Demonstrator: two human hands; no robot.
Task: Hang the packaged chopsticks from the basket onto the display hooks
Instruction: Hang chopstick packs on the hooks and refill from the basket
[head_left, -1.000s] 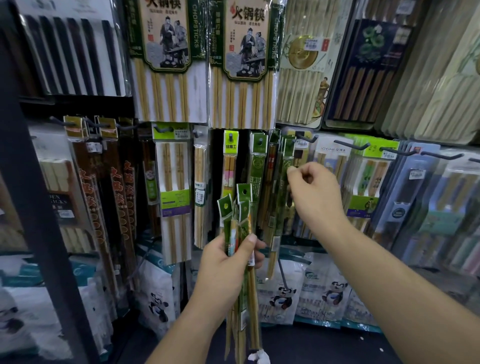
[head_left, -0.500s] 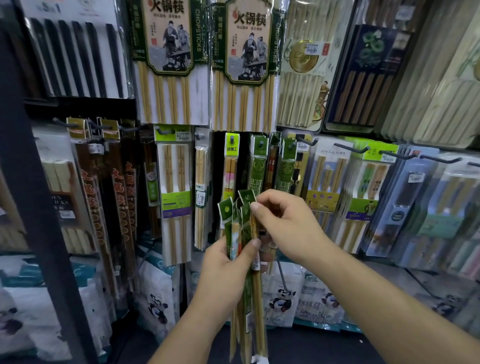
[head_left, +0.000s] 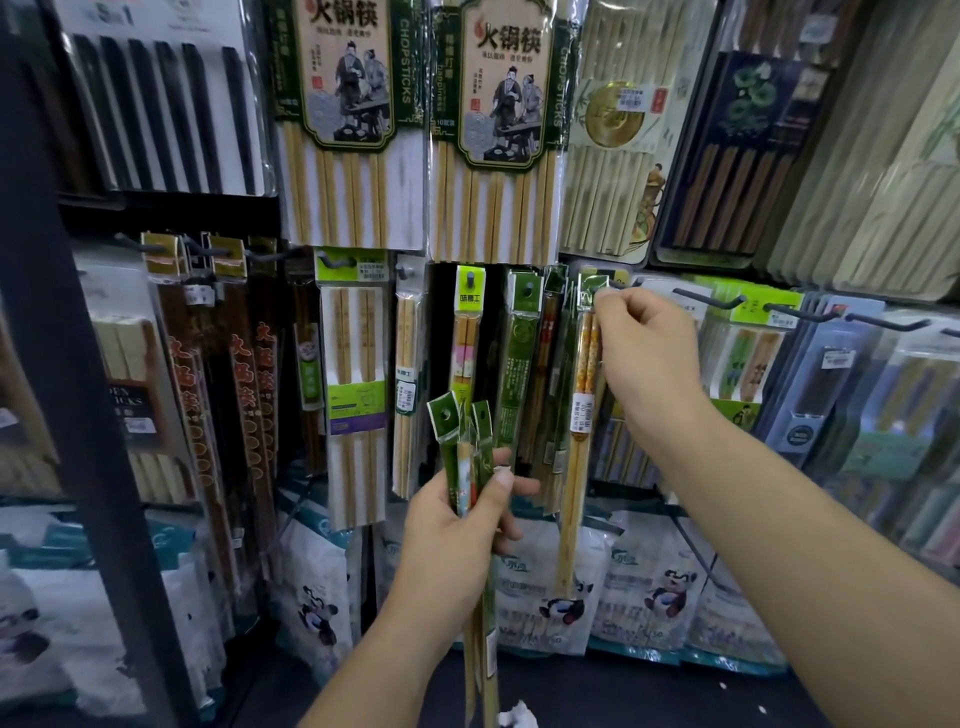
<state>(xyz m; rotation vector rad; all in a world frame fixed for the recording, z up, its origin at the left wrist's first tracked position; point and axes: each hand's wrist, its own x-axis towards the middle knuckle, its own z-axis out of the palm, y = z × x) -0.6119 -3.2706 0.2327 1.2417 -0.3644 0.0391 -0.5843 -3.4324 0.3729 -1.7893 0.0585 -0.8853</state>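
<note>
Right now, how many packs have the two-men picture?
2, on the top row: the left pack and the right pack beside it. More may hang hidden behind them.

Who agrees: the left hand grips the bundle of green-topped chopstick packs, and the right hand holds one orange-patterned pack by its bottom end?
Wrong end: the head view shows the right hand pinching the orange-patterned pack by its green top tab; the left hand grips the bundle of green-topped chopstick packs.
</note>
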